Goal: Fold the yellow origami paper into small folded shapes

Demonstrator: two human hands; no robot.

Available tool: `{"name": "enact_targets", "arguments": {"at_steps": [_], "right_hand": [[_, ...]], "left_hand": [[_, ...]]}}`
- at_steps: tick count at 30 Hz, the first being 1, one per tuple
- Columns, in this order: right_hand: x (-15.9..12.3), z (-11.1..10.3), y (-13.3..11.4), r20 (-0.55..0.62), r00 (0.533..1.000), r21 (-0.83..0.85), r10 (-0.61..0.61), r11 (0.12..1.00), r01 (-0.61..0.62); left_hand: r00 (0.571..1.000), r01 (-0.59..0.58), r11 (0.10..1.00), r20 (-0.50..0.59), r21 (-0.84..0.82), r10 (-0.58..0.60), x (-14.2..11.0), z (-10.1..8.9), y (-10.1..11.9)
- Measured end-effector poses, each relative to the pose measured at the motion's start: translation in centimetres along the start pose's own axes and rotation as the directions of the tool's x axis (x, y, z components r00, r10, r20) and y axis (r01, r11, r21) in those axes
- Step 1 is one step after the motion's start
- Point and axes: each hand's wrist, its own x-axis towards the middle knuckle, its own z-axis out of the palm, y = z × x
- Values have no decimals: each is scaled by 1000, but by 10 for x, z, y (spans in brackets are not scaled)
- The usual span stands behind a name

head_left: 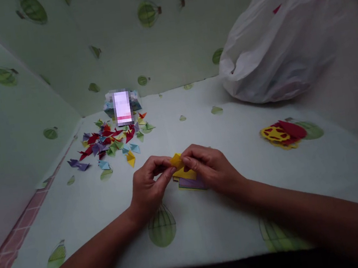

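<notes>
Between both hands is a small folded piece of yellow paper (176, 161), raised just over the table. My left hand (151, 186) pinches its left side between thumb and fingers. On its right side, my right hand (211, 167) grips it with the fingertips curled in. Beneath the hands lies a small stack of coloured paper sheets (192, 183), with yellow and purple showing; the right hand covers part of it. To the left, a pile of folded paper cranes (110, 142) in red, purple, green, blue and yellow is spread on the table.
A lit phone (122, 107) leans on a tissue box (136, 99) behind the cranes. A large white plastic bag (268, 60) stands at the back right. Red and yellow paper cut-outs (282, 133) lie at the right. The tablecloth (205, 231) has a balloon print.
</notes>
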Motion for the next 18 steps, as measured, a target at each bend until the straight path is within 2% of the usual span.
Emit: {"name": "enact_targets", "arguments": {"at_steps": [4, 8, 12, 18], "right_hand": [[1, -1, -2, -2, 997, 59, 80, 995, -80], [0, -1, -2, 5, 996, 58, 94, 994, -94], [0, -2, -2, -4, 999, 6, 51, 999, -51], [1, -5, 0, -11, 997, -107, -81, 991, 79]], "left_hand": [[1000, -26, 1000, 3, 15, 26, 0, -1, 1], [1000, -29, 999, 3, 30, 29, 0, 0, 0], [1000, -14, 1000, -4, 4, 14, -1, 0, 0], [1000, 26, 999, 0, -36, -26, -2, -1, 2]]}}
